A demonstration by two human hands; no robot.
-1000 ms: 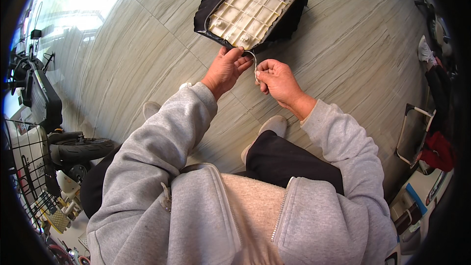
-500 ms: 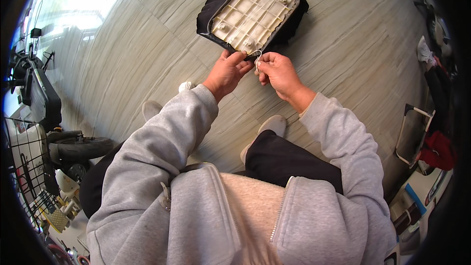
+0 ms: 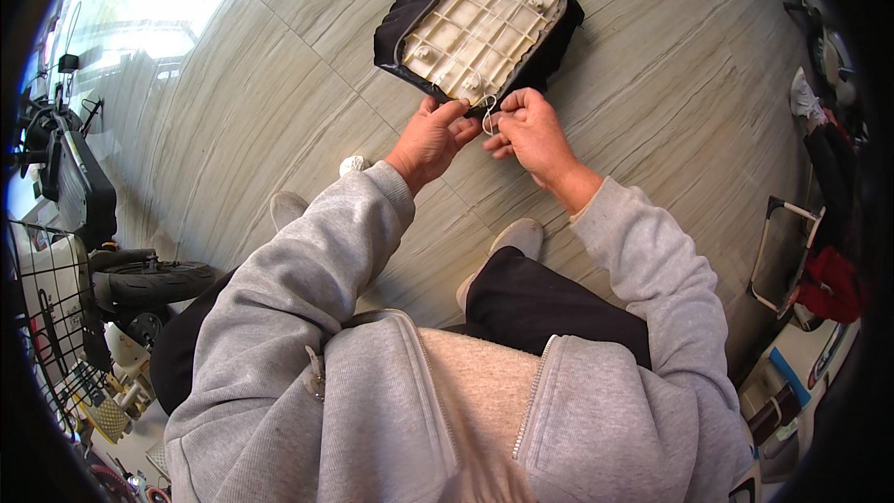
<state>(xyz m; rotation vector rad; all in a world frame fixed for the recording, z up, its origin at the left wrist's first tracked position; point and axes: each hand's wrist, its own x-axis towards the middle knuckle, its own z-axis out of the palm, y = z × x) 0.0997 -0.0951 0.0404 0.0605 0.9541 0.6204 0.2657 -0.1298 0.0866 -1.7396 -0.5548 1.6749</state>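
Note:
An overturned vehicle seat (image 3: 480,28) lies on the floor ahead of me, its cream ribbed plastic base facing up and a black cover (image 3: 396,23) wrapped around its sides. A thin white cord (image 3: 489,115) makes a small loop at the seat's near edge. My left hand (image 3: 430,140) pinches the cover's rim there, thumb on top and fingers below. Close beside it, my right hand (image 3: 535,142) has its curled fingertips on the cord loop. What lies under the right fingers is partly hidden.
A ball of white string (image 3: 354,165) sits beside my left forearm. To the left stand a black wheel (image 3: 154,281) and a wire basket (image 3: 51,317). A metal-framed piece (image 3: 787,251) and red cloth (image 3: 829,284) are at the right, near another person's white shoe (image 3: 806,93).
My right hand has shifted slightly and its fingers have loosened and spread a little around the cord loop. The left hand keeps its place on the rim.

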